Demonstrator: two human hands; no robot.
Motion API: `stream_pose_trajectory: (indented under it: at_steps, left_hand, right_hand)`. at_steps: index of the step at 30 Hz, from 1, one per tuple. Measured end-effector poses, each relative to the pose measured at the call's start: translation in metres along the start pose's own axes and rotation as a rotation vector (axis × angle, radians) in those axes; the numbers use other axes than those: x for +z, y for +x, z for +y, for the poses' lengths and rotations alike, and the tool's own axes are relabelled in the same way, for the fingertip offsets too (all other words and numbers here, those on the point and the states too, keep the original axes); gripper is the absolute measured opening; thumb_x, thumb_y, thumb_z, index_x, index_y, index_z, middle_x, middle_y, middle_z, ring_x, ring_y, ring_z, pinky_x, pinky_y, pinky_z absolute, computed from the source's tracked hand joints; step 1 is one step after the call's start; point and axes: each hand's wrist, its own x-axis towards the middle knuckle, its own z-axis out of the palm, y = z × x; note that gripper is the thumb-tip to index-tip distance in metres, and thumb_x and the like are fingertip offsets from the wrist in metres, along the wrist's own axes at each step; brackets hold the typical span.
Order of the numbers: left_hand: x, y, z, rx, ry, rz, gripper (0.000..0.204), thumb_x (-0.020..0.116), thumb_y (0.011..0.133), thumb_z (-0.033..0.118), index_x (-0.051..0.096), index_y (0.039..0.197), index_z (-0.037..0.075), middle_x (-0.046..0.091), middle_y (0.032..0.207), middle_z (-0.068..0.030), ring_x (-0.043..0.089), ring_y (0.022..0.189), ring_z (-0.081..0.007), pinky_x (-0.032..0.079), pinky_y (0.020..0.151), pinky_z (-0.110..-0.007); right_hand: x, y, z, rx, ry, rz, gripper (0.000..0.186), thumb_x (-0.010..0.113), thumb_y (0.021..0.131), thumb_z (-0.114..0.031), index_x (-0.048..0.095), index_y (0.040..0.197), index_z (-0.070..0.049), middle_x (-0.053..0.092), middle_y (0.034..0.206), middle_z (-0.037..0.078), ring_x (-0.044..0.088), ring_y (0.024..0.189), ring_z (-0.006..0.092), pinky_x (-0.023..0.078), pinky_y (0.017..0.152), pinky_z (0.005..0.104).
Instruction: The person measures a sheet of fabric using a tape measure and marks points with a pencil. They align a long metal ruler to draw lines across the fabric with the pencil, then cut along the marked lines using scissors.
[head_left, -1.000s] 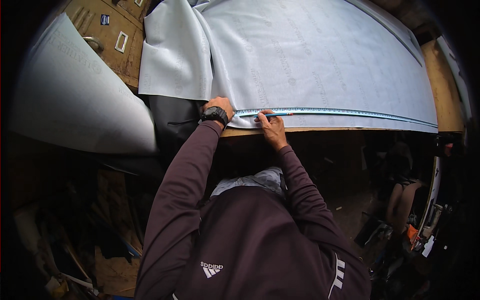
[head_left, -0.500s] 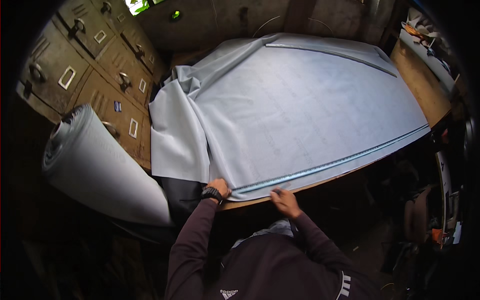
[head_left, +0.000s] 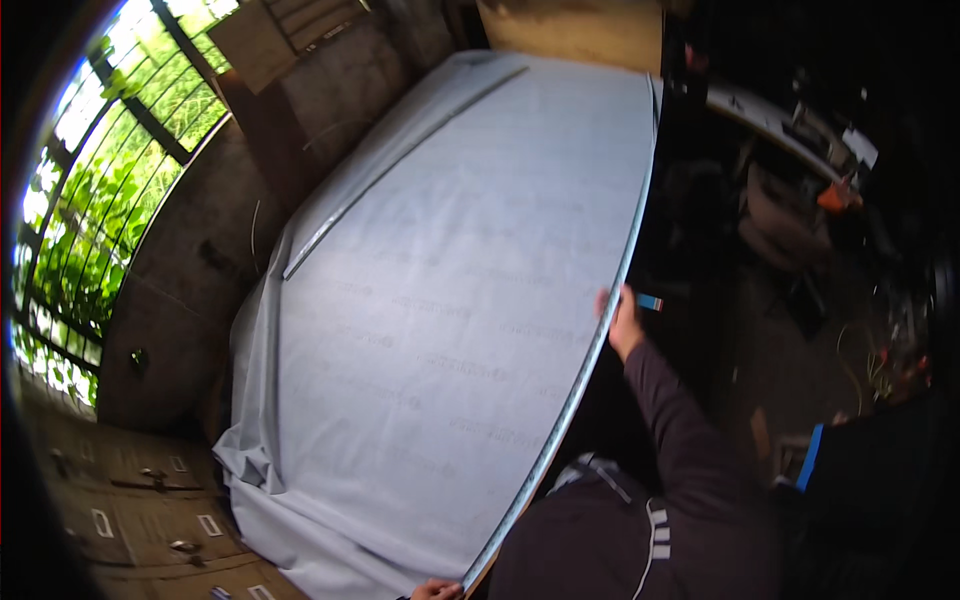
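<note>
A wide sheet of pale grey vinyl-like material (head_left: 450,260) lies over the table, faint print across its surface. Along its right edge runs a long metal ruler (head_left: 571,410), looking bowed through the lens. My right hand (head_left: 627,325) is closed around the ruler midway, thumb on the sheet side. A small flat blue strip with a reddish end (head_left: 650,302) juts out from that hand; its kind is unclear. At the bottom edge, only partly in view, my left hand (head_left: 437,590) has curled fingers at the ruler's near end.
A second long straight bar (head_left: 400,172) lies on the far left of the sheet, which bunches into folds (head_left: 250,465) at the near left. Rusty metal lockers (head_left: 150,520) stand at lower left, below a barred window (head_left: 120,160). Clutter and a brown chair-like shape (head_left: 785,225) sit at right.
The view has swung right, so the table appears turned. My right hand has moved farther along the ruler, away from my left hand. The ruler has shifted to the sheet's edge.
</note>
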Motion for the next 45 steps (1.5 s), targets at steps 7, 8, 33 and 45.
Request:
stream_pose_trajectory:
  at_steps: [7,8,33,45]
  left_hand:
    - [-0.015,0.019,0.078,0.047,0.193,0.246,0.03,0.065,0.095,0.03,0.07,0.092,0.001,0.058,0.064,-0.0002,0.05,0.055,-0.0109,0.038,0.05,-0.028]
    - [-0.018,0.021,0.079,0.01,0.157,0.306,0.03,0.064,0.096,0.03,0.07,0.091,0.001,0.056,0.062,0.0016,0.046,0.053,-0.0087,0.035,0.048,-0.028]
    - [-0.136,0.118,0.158,0.114,0.458,0.267,0.033,0.065,0.096,0.027,0.067,0.116,0.001,0.068,0.106,-0.0146,0.064,0.089,-0.0245,0.053,0.08,-0.035]
    - [-0.135,0.135,0.154,0.134,0.434,0.295,0.033,0.065,0.096,0.027,0.067,0.117,0.002,0.069,0.108,-0.0155,0.065,0.092,-0.0274,0.053,0.082,-0.037]
  right_hand:
    - [0.116,0.109,-0.024,-0.169,-0.293,-0.039,0.019,0.065,0.093,-0.022,0.058,0.098,-0.006,0.067,0.086,0.012,0.065,0.07,0.021,0.056,0.061,0.0353]
    - [0.127,0.112,-0.018,-0.136,-0.316,-0.087,0.021,0.066,0.093,-0.023,0.059,0.099,-0.004,0.067,0.085,0.012,0.065,0.071,0.0212,0.056,0.061,0.0344]
    - [0.123,0.082,0.099,0.053,-0.144,0.013,0.016,0.066,0.095,-0.021,0.057,0.095,-0.008,0.067,0.081,0.011,0.067,0.067,0.0228,0.057,0.06,0.0381]
    - [0.146,0.021,0.195,0.053,-0.416,-0.15,0.015,0.065,0.089,-0.004,0.05,0.091,-0.006,0.062,0.076,0.009,0.067,0.064,0.0215,0.058,0.057,0.0352]
